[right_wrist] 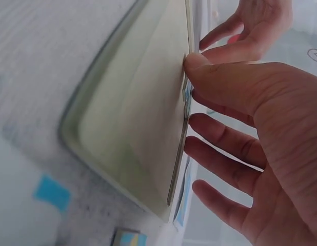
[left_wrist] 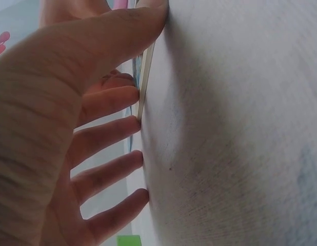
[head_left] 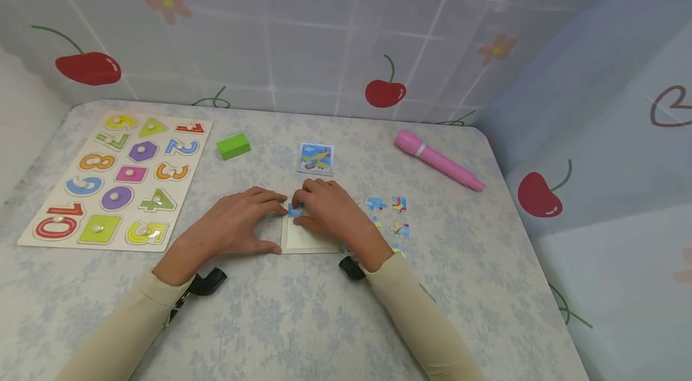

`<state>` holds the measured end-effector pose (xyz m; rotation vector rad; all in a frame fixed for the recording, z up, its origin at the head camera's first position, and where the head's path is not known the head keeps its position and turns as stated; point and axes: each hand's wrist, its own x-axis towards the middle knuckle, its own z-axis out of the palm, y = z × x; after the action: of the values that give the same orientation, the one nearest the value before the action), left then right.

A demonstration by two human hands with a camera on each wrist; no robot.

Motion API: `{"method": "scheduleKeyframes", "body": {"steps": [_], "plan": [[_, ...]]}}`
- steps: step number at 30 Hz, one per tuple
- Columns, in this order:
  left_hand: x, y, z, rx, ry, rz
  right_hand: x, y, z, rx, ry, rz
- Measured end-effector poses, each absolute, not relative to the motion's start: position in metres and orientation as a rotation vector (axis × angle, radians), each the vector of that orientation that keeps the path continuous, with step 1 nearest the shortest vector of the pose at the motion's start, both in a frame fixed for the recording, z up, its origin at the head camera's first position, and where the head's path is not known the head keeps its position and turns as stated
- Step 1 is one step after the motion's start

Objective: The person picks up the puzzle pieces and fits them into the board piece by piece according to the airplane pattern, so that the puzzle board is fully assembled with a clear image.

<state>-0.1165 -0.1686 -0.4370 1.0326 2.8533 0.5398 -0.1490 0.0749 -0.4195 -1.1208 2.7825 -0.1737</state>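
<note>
A small pale puzzle tray [head_left: 309, 240] lies on the table between the two hands. My left hand [head_left: 235, 223] spreads its fingers along the tray's left side, thumb and fingertips touching the edge. Reaching over the tray, my right hand [head_left: 328, 208] pinches a blue puzzle piece [head_left: 294, 211] at the upper left corner. In the right wrist view, thumb and index finger meet at that piece [right_wrist: 186, 95], which they partly hide. Right of the tray lie several loose puzzle pieces [head_left: 400, 230], some covered by the right forearm. A picture card [head_left: 316, 158] showing a yellow airplane lies behind the tray.
On the left lies a number and shape board [head_left: 124, 188] with knobbed pieces. A green block [head_left: 233, 146] stands near the back. At the back right is a pink pen-like stick [head_left: 440, 161]. Patterned curtains [head_left: 303, 32] border the table.
</note>
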Motion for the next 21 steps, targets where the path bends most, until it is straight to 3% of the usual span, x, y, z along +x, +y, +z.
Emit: {"method": "scheduleKeyframes", "body": {"steps": [21], "plan": [[-0.116,-0.167,-0.438,1.001,2.848,0.522,-0.154,0.145,-0.421,-0.833,2.806,-0.629]]}}
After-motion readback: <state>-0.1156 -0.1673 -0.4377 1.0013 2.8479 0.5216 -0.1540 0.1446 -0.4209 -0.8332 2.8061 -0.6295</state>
